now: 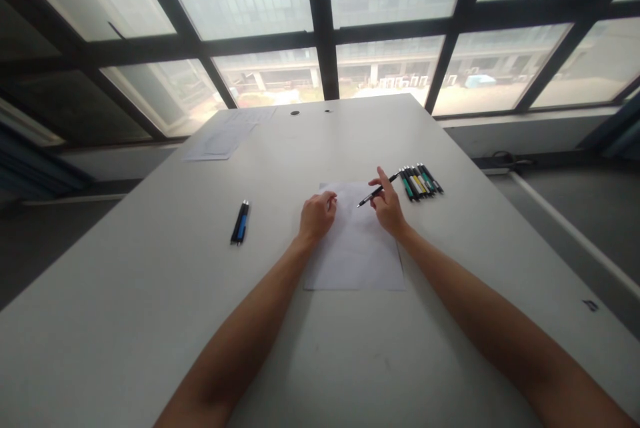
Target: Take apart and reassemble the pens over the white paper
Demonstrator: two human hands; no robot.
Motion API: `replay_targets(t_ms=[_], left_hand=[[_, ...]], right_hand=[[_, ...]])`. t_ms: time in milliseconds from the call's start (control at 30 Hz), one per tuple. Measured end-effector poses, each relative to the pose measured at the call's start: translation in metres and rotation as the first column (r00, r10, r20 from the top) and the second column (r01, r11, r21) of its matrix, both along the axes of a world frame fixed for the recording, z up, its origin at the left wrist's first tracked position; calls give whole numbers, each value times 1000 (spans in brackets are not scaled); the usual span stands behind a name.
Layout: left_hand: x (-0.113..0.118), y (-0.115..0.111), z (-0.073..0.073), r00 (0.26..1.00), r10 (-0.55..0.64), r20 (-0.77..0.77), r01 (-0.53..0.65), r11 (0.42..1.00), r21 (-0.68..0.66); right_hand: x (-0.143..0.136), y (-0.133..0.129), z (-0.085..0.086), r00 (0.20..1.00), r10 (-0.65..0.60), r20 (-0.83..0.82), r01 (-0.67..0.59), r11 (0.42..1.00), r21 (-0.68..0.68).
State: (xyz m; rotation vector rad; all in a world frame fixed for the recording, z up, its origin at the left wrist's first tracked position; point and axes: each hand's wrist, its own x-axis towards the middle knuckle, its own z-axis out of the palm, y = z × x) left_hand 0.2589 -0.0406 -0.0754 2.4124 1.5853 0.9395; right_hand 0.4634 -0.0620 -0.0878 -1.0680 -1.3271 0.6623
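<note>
A white sheet of paper (pixel 357 258) lies on the white table between my forearms. My left hand (pixel 318 216) rests on its left edge, fingers curled in; whether anything is inside them is hidden. Over the upper right of the sheet, my right hand (pixel 388 205) grips a black pen (pixel 373 195), with its tip pointing down and left toward the paper and the index finger raised. Just right of that hand lies a row of several pens (pixel 421 181) with black, green, yellow and white parts. Left of my left hand lie a few pens (pixel 241 223), black and blue, side by side.
The white table (pixel 150 281) reaches forward to large dark-framed windows (pixel 325 28). Loose papers (pixel 223 140) lie at its far left. Two small round fittings (pixel 295 113) sit near the far edge. A small dark mark (pixel 591 305) is near the right edge.
</note>
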Motion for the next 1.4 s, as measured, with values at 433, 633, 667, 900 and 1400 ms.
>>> replay_targets(t_ms=[433, 633, 667, 900, 1400], left_hand=[[-1, 2, -4, 999, 53, 11, -53, 998, -25], [1, 4, -6, 999, 46, 20, -46, 999, -18], [1, 4, -6, 999, 45, 22, -45, 999, -19], [3, 3, -3, 998, 47, 41, -46, 999, -24], [5, 4, -5, 998, 40, 58, -38, 998, -45]], right_hand=[[-2, -5, 10, 996, -34, 77, 35, 999, -8], [7, -7, 48, 974, -92, 208, 103, 994, -40], [13, -5, 54, 968, -110, 225, 125, 991, -52], [82, 33, 57, 799, -214, 562, 410, 878, -248], [63, 44, 44, 206, -11, 978, 608, 785, -119]])
